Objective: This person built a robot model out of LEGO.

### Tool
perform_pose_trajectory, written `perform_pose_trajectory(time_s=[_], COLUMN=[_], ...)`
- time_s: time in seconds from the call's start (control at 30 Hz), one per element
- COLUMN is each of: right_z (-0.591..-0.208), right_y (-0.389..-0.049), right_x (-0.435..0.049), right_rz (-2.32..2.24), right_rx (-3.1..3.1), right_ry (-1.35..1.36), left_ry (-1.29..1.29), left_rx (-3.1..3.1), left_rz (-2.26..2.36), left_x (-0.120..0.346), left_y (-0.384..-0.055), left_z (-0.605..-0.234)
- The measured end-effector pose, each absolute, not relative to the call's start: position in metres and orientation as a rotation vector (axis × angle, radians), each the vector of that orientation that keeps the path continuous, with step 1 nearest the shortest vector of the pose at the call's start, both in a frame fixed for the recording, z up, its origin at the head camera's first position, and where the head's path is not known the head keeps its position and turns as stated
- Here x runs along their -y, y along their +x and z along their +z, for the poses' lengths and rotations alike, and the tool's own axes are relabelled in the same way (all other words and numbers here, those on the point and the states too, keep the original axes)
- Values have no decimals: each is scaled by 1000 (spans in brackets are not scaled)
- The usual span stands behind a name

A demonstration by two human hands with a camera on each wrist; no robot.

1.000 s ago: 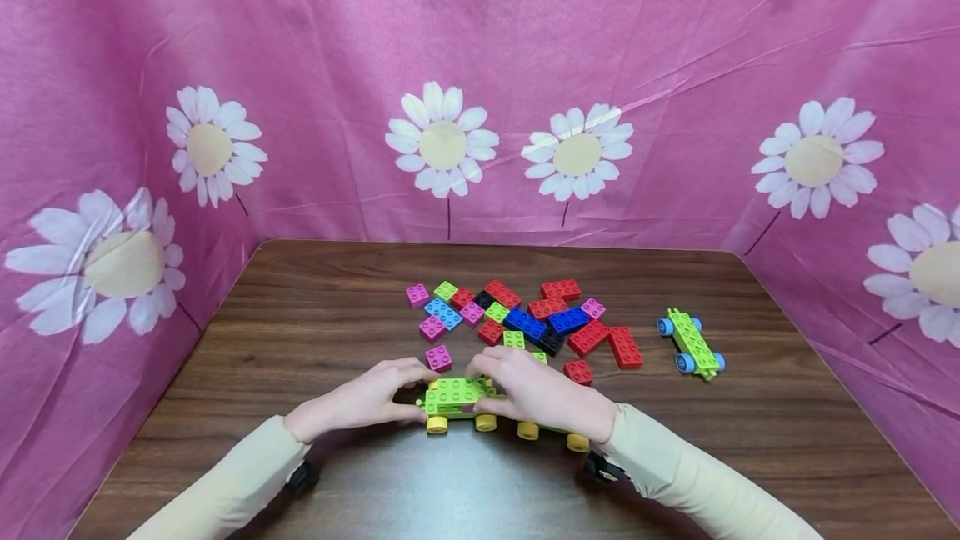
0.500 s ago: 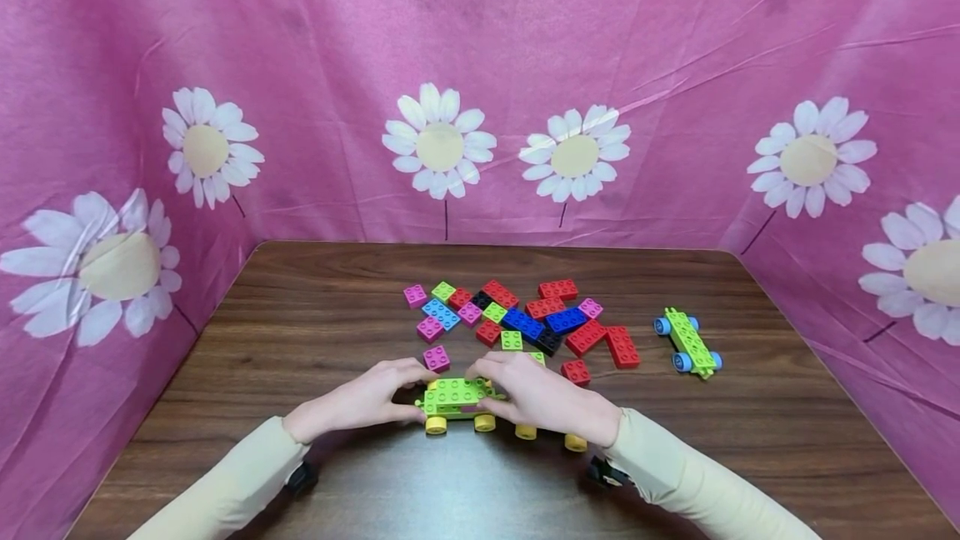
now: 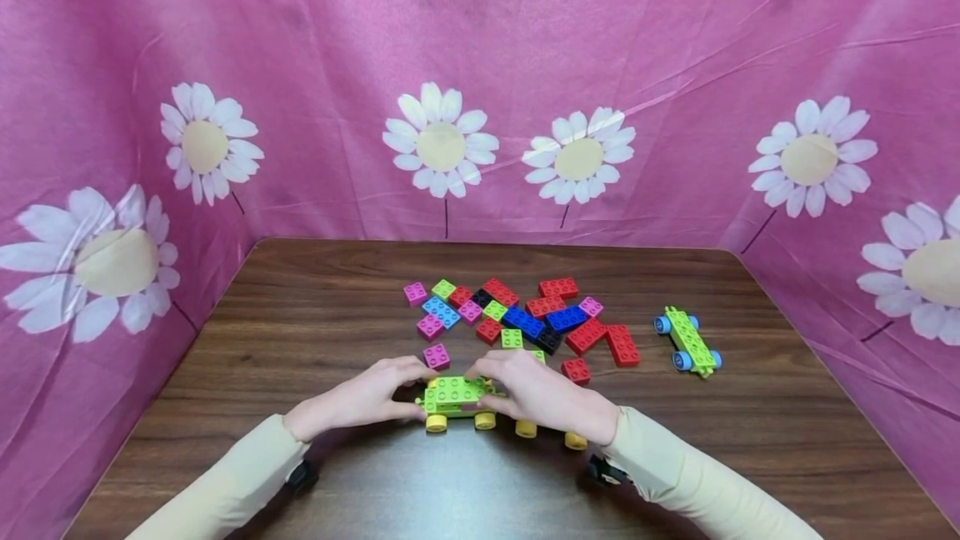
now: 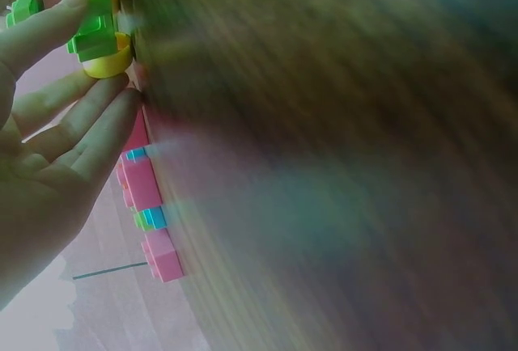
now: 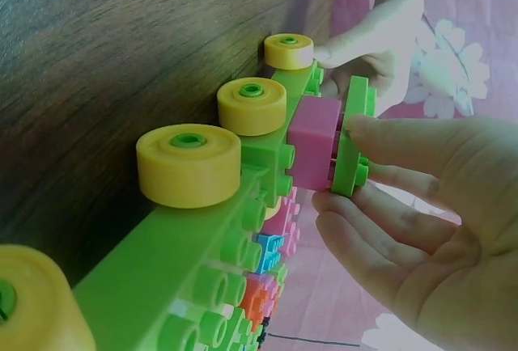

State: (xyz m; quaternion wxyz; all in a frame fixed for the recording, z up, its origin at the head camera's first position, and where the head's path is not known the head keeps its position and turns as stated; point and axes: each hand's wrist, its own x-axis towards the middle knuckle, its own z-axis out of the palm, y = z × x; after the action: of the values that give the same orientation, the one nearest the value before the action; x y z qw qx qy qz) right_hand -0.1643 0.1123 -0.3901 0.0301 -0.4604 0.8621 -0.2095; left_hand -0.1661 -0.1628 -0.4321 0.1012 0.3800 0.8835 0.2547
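Note:
A green wagon base with yellow wheels (image 3: 437,423) stands on the table between my hands. On it sits a pink brick (image 5: 314,142), topped by a flat green plate (image 5: 353,137). My right hand (image 3: 543,390) pinches this plate between thumb and fingertips, as the right wrist view shows. At the wagon's left end, my left hand (image 3: 360,397) holds it, thumb (image 4: 65,13) on the green end and fingers by a yellow wheel (image 4: 109,58). A second green wagon base (image 5: 154,262) follows in line on the right, largely covered by my right hand in the head view.
Beyond my hands lie several loose bricks, among them a pink one (image 3: 437,357), a light blue one (image 3: 441,312), a dark blue one (image 3: 522,322) and a red one (image 3: 622,345). A green base with blue wheels (image 3: 690,342) stands at the right. A pink flowered cloth (image 3: 510,40) hangs behind the table (image 3: 315,290).

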Motion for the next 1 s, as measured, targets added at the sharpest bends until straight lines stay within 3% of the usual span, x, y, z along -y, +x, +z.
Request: perform_pose_trajectory(time_s=[1.0], right_z=[-386], right_y=[-169], right_x=[-106], right_rz=[-610], right_rx=[-2652], right_ry=[-1399], left_ry=[1181], left_rx=[-2595], left_rz=[780], left_x=[161], left_y=[-168], left_z=[-431])
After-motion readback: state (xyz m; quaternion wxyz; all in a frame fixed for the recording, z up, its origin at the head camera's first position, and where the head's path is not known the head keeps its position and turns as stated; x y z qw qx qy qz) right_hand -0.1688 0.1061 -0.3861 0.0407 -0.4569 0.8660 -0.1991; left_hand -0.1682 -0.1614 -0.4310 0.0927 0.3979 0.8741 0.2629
